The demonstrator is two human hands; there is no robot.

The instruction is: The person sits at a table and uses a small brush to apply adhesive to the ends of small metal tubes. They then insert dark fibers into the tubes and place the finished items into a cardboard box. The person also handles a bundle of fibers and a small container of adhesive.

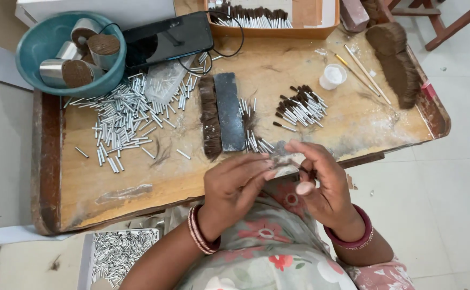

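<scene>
My left hand (235, 185) and my right hand (321, 180) meet over the table's near edge, fingertips pinched together on a small tuft of dark bristle hair (286, 161). Whether a metal tube sits in the pinch is hidden by the fingers. Just beyond them lie a dark flat bar (229, 110) with a strip of brown hair (209, 118) beside it, and a few loose tubes (256, 140). A pile of bare silver tubes (127, 115) spreads at the left. Finished tubes with hair tips (299, 107) lie at the right.
A teal bowl (36, 45) with hair-filled metal cups stands at the back left, next to a black phone (167, 37) with a cable. A cardboard box (270, 29) of filled tubes, a white cap (332, 75), thin sticks (366, 72) and brown hair bundles (399, 62) lie behind. A tray of tubes (119, 252) sits below.
</scene>
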